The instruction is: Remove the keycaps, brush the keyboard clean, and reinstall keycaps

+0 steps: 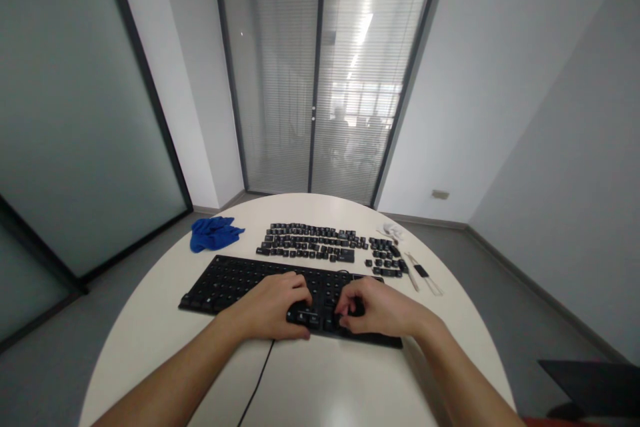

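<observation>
A black keyboard (230,280) lies slightly slanted across the table, with many keycaps off and bare key sockets showing. My left hand (275,303) lies over its middle, fingers bent on top and thumb along the near edge, gripping it. A few keycaps (307,317) are seated beside that hand's fingers. Over the right-hand section, my right hand (373,307) is closed in a pinch on a black keycap, mostly hidden by the fingers. Loose keycaps (310,240) stand in rows behind the keyboard, and another group (385,257) sits to their right.
A crumpled blue cloth (215,233) lies at the table's back left. On the right are a wire tool with a black handle (421,271), a thin stick (413,277) and a white crumpled item (393,231). A cable (257,383) runs to the near edge of the white table (165,360).
</observation>
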`<state>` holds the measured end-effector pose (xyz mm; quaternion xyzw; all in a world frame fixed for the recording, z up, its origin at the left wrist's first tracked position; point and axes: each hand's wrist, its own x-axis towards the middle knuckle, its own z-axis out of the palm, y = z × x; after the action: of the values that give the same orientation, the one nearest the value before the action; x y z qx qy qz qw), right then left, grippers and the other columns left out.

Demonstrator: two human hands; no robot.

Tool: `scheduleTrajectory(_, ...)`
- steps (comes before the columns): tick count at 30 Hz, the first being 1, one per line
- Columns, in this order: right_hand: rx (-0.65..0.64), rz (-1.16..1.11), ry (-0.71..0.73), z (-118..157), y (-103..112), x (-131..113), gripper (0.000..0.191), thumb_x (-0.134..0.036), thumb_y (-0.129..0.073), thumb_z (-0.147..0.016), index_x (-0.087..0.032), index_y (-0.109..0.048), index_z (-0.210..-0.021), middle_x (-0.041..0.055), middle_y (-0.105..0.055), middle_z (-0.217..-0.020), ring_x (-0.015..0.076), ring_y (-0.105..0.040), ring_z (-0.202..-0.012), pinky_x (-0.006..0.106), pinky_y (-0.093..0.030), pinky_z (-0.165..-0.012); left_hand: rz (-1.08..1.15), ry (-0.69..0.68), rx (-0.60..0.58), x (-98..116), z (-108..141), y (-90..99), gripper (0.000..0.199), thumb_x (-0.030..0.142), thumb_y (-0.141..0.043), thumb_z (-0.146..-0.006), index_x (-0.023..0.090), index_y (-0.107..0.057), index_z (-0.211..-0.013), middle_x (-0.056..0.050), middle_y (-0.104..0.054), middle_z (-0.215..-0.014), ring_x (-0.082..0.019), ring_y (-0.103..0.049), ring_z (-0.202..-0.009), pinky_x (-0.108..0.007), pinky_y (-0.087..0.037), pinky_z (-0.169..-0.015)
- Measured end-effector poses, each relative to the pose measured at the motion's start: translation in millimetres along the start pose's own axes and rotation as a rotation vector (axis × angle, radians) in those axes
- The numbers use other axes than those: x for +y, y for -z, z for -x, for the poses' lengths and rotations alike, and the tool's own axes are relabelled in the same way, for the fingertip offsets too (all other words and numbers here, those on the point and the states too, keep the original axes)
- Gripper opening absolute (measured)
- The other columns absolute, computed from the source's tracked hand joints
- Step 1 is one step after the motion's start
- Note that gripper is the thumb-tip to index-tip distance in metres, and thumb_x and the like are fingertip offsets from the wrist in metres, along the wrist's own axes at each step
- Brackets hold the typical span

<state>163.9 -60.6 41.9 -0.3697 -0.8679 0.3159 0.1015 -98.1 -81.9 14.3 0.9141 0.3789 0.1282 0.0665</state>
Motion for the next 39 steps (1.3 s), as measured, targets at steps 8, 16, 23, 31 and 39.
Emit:
scheduleTrajectory(8,-0.018,0.003,-0.017,-2.2,-4.3,3.8,0.018,-0.024,-0.068,-0.074,-0.018,-0.078,-0.089,0.0010,-0.075,-0.078,0.0148,-0.063,-0.069,0.021,-0.044,-0.058,0.001,-0.002,0.000,0.2,0.5,0.4,0.041,0.042,-0.086,-0.070,0.024,-0.063,-0.098,0.000,-0.063,-0.101,-0.023,-0.059,-0.095,-0.032,-0.042,-0.077)
scheduleTrajectory(16,-0.011,0.011,-0.012,-4.0,-4.1,2.4,0.017,-0.025,-0.070,-0.074,-0.019,-0.079,-0.087,0.0011,-0.075,-0.079,0.0147,-0.063,-0.067,0.021,-0.043,-0.057,-0.004,-0.005,0.002,-0.6,0.1,0.0,0.041,0.043,-0.086,-0.069,0.024,-0.063,-0.097,0.000,-0.062,-0.100,-0.022,-0.059,-0.094,-0.031,-0.042,-0.075)
scheduleTrajectory(23,-0.009,0.040,-0.003,-4.6,-5.8,2.7,0.016,-0.023,-0.071,-0.071,-0.018,-0.078,-0.084,0.0009,-0.075,-0.079,0.0142,-0.062,-0.066,0.021,-0.042,-0.056,-0.004,-0.011,0.003,-0.5,0.9,-0.9,0.041,0.042,-0.087,-0.069,0.024,-0.063,-0.098,0.001,-0.062,-0.100,-0.022,-0.059,-0.094,-0.031,-0.042,-0.075)
scheduleTrajectory(31,-0.014,0.072,0.013,-6.3,-6.9,-2.6,0.009,-0.019,-0.072,-0.068,-0.018,-0.076,-0.076,-0.0004,-0.072,-0.076,0.0126,-0.060,-0.063,0.020,-0.040,-0.055,-0.006,-0.010,0.005,0.8,1.1,-0.2,0.040,0.041,-0.086,-0.070,0.024,-0.062,-0.097,0.000,-0.062,-0.101,-0.023,-0.059,-0.094,-0.031,-0.041,-0.076)
scheduleTrajectory(39,-0.026,0.035,-0.068,-7.8,-8.3,-2.3,0.009,-0.021,-0.077,-0.070,-0.019,-0.080,-0.078,-0.0003,-0.076,-0.079,0.0141,-0.063,-0.066,0.021,-0.039,-0.058,-0.054,-0.024,0.049,6.5,-1.9,-4.8,0.038,0.045,-0.082,-0.075,0.022,-0.062,-0.098,-0.002,-0.063,-0.103,-0.024,-0.057,-0.098,-0.037,-0.040,-0.085)
